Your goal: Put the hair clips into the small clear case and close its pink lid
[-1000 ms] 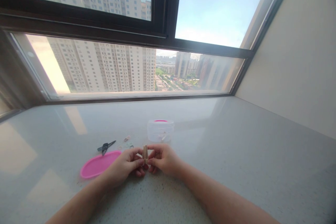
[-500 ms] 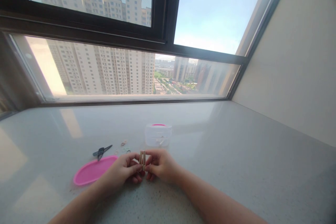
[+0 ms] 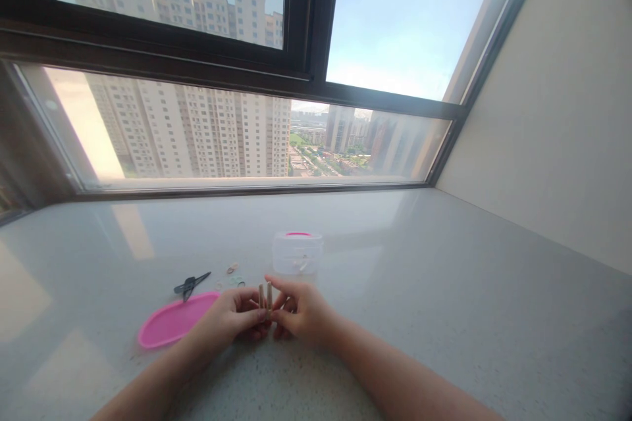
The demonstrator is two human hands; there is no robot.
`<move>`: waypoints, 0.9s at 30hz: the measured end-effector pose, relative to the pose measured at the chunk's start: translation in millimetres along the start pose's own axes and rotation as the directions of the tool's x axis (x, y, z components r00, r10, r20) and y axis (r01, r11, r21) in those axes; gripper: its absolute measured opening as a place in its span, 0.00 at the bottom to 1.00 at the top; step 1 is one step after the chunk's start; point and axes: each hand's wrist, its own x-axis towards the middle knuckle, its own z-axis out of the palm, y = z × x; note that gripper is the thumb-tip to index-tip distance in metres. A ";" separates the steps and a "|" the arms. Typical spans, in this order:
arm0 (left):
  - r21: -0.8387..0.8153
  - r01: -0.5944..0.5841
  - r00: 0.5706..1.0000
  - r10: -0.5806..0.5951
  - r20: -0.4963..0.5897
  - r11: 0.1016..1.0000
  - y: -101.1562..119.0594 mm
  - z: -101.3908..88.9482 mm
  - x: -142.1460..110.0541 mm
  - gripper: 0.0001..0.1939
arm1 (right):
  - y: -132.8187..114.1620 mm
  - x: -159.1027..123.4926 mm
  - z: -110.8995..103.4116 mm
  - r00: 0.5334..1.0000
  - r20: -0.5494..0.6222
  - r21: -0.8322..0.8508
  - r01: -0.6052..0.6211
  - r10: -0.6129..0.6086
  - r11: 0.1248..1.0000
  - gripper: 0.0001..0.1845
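Slim beige pieces (image 3: 269,295) are being pinched upright in the fingers of the left hand (image 3: 228,321) and right hand (image 3: 307,310), low over the worktop (image 3: 424,316); handling looks under way, what is left cannot be told; small bands (image 3: 232,269) and dark clips (image 3: 189,285) lie loose, near the pink oval piece (image 3: 170,323); the clear box (image 3: 296,254) is stood beyond.

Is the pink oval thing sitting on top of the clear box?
No, the pink oval piece lies flat on the pale counter, nearer the person and to the left of the clear box.
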 end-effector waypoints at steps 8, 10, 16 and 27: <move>0.073 0.028 0.999 -0.029 0.014 0.997 0.4 -4.0 0.9 0.20 | -5.2 -3.2 -1.7 0.990 0.009 -0.262 0.137 -0.140 0.955 0.34; 0.090 0.029 0.999 -0.030 0.013 0.996 0.9 -4.4 0.9 0.19 | -7.2 -4.8 -1.5 0.985 0.021 -0.315 0.167 -0.169 0.934 0.34; 0.079 0.044 0.999 -0.042 -0.021 0.996 -2.3 -5.5 1.6 0.18 | -9.8 -5.8 -1.4 0.973 0.019 -0.443 0.213 -0.228 0.871 0.38; 0.099 0.055 0.998 -0.053 -0.017 0.994 -0.8 -6.0 2.5 0.19 | -10.3 -4.7 -1.8 0.973 0.010 -0.444 0.210 -0.229 0.871 0.40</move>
